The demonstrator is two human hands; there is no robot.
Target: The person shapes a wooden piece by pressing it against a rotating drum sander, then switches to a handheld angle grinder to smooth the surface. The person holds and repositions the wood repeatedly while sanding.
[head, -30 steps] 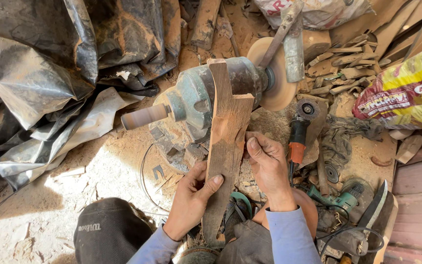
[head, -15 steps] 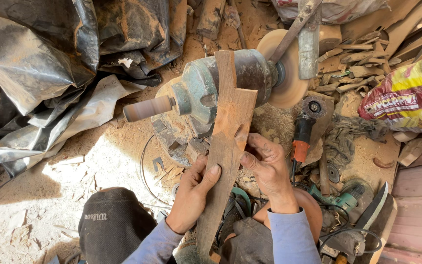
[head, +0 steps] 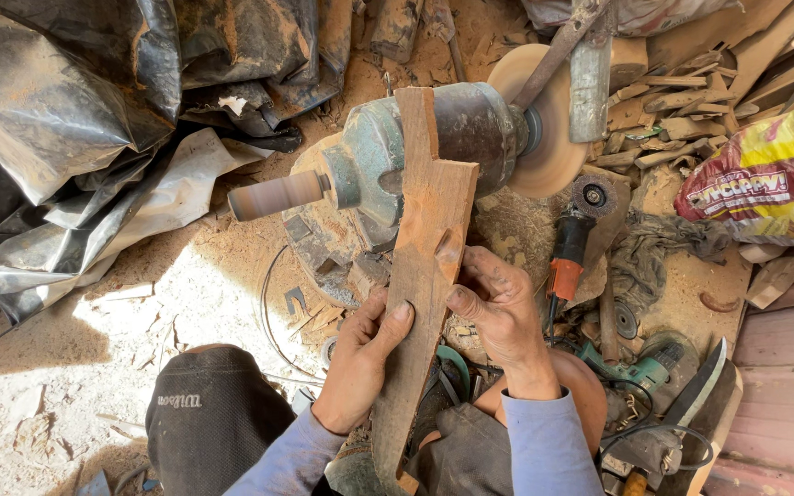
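Observation:
I hold a long, roughly cut wooden piece (head: 422, 266) upright in front of me with both hands. My left hand (head: 360, 358) grips its left edge near the middle, thumb across the face. My right hand (head: 498, 308) holds the right edge, thumb pressed by a notch. The wood's upper end lies over a green-grey motor (head: 388, 161) that carries a sanding drum (head: 277, 195) on its left shaft and a tan sanding disc (head: 549, 147) on its right.
Black plastic sheeting (head: 75, 110) is heaped at the left. An orange-handled angle grinder (head: 570, 253), a green power tool (head: 640, 372) and cables lie at the right. Wood offcuts (head: 673, 101) and a yellow-red sack (head: 769, 179) sit at the upper right. Sawdust covers the ground.
Both hands have turned the wooden piece more upright and shifted it slightly right over the motor; my right thumb now rests by the notch.

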